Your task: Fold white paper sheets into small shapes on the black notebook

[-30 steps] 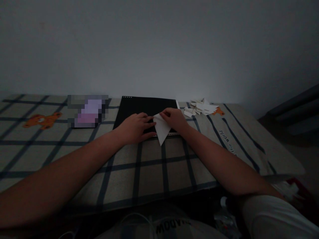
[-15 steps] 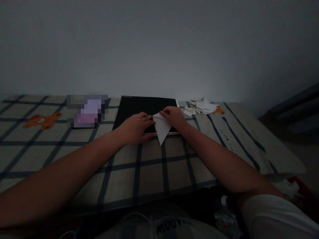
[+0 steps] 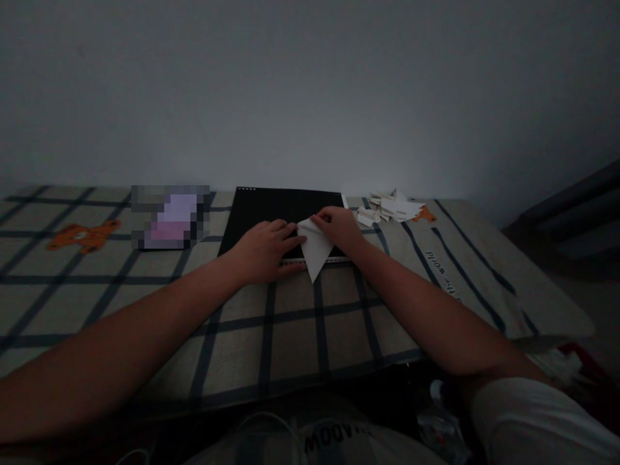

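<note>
A folded white paper (image 3: 316, 250), kite-shaped with its point toward me, lies on a black notebook (image 3: 285, 205) and reaches past its near edge. My right hand (image 3: 338, 227) pinches the paper's upper right corner between thumb and bent fingers. From the other side, my left hand (image 3: 267, 250) rests on the notebook with fingers stretched and thumb spread apart. Its fingertips touch or nearly touch the paper's left edge; exact contact is hard to make out in the dim light.
A heap of folded white papers (image 3: 393, 208) lies to the right of the notebook. On the left is a blurred-out phone-like device (image 3: 173, 219). The checked cloth (image 3: 242, 352) covers the table, which meets a wall behind. A clear plastic bottle (image 3: 440, 426) is below the front edge.
My left hand's fingers have spread a little, and the thumb has shifted slightly toward me. The paper and my right hand stay in nearly the same place.
</note>
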`<action>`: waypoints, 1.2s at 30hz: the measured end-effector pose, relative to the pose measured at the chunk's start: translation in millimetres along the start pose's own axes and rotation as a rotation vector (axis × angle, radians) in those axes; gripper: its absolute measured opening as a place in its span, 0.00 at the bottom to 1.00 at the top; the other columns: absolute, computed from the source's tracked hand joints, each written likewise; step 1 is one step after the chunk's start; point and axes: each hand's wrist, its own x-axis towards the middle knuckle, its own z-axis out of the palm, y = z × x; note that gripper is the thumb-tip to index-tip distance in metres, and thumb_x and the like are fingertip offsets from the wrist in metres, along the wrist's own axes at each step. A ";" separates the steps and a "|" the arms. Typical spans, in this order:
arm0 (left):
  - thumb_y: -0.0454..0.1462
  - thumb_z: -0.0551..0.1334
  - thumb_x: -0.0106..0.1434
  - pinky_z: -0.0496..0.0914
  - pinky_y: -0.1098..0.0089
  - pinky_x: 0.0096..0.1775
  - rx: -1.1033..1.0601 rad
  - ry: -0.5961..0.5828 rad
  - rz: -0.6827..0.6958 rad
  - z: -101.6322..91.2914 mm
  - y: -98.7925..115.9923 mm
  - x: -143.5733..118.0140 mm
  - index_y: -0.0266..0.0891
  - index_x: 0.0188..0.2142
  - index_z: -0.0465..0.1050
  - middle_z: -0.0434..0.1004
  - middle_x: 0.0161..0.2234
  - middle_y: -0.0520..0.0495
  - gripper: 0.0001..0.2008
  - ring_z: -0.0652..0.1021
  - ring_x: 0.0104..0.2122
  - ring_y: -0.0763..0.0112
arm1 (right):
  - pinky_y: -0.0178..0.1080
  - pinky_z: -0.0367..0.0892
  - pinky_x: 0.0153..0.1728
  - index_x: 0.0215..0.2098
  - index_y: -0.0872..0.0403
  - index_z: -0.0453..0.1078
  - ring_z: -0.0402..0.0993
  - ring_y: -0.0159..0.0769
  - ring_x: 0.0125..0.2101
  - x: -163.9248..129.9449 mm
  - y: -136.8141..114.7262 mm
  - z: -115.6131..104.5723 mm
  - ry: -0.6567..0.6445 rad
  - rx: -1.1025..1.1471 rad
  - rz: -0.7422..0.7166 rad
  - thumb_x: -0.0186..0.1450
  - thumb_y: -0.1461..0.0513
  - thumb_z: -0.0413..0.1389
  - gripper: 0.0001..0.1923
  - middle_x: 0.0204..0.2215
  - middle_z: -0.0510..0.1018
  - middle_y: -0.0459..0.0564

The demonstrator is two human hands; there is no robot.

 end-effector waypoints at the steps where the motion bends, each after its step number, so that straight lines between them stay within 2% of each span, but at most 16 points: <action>1: 0.60 0.49 0.72 0.66 0.55 0.54 0.004 0.002 -0.004 0.7 -0.1 -0.7 0.41 0.65 0.69 0.70 0.64 0.38 0.34 0.71 0.58 0.51 | 0.37 0.61 0.36 0.34 0.55 0.79 0.74 0.35 0.33 -1.4 0.2 -1.2 -0.006 0.018 -0.010 0.69 0.58 0.60 0.11 0.33 0.82 0.50; 6: 0.60 0.49 0.72 0.64 0.56 0.54 -0.026 0.020 -0.025 0.6 -0.8 -3.6 0.44 0.64 0.70 0.70 0.65 0.40 0.33 0.70 0.61 0.52 | 0.37 0.59 0.33 0.32 0.55 0.77 0.70 0.33 0.29 -8.0 1.7 -7.5 -0.051 0.034 -0.030 0.68 0.56 0.60 0.12 0.29 0.80 0.48; 11: 0.58 0.51 0.72 0.65 0.56 0.53 -0.035 0.025 -0.013 -2.9 -1.4 -3.2 0.42 0.62 0.72 0.71 0.64 0.40 0.31 0.70 0.60 0.51 | 0.37 0.58 0.34 0.32 0.56 0.78 0.70 0.33 0.30 -7.0 -0.3 -10.3 -0.081 0.031 -0.027 0.69 0.58 0.59 0.12 0.31 0.80 0.50; 15: 0.56 0.54 0.72 0.66 0.56 0.50 -0.013 0.029 -0.020 -7.9 -2.3 -2.8 0.43 0.57 0.76 0.75 0.60 0.40 0.27 0.73 0.57 0.51 | 0.37 0.59 0.33 0.34 0.56 0.79 0.71 0.33 0.30 -6.6 -4.6 -8.1 -0.109 0.080 -0.033 0.69 0.57 0.59 0.12 0.31 0.81 0.49; 18: 0.54 0.55 0.71 0.66 0.56 0.48 0.003 0.027 -0.029 -10.1 -2.9 -2.7 0.41 0.53 0.78 0.77 0.57 0.40 0.25 0.74 0.55 0.51 | 0.36 0.59 0.33 0.35 0.55 0.80 0.71 0.32 0.30 -7.7 -4.9 -5.3 -0.098 0.082 -0.063 0.70 0.56 0.59 0.13 0.31 0.81 0.48; 24: 0.56 0.54 0.72 0.67 0.55 0.49 0.006 0.024 -0.027 -6.7 -3.9 -2.8 0.41 0.53 0.78 0.76 0.59 0.40 0.26 0.74 0.56 0.51 | 0.38 0.56 0.30 0.33 0.54 0.80 0.71 0.34 0.29 -8.6 -1.0 -2.9 -0.084 -0.045 -0.052 0.71 0.53 0.57 0.17 0.30 0.82 0.49; 36: 0.55 0.57 0.70 0.68 0.56 0.49 -0.023 0.018 -0.019 -9.7 -2.8 -1.0 0.41 0.50 0.79 0.76 0.58 0.39 0.24 0.74 0.55 0.51 | 0.39 0.58 0.34 0.31 0.55 0.78 0.72 0.36 0.32 -0.6 1.2 -1.2 -0.043 -0.108 -0.007 0.70 0.57 0.59 0.13 0.30 0.81 0.50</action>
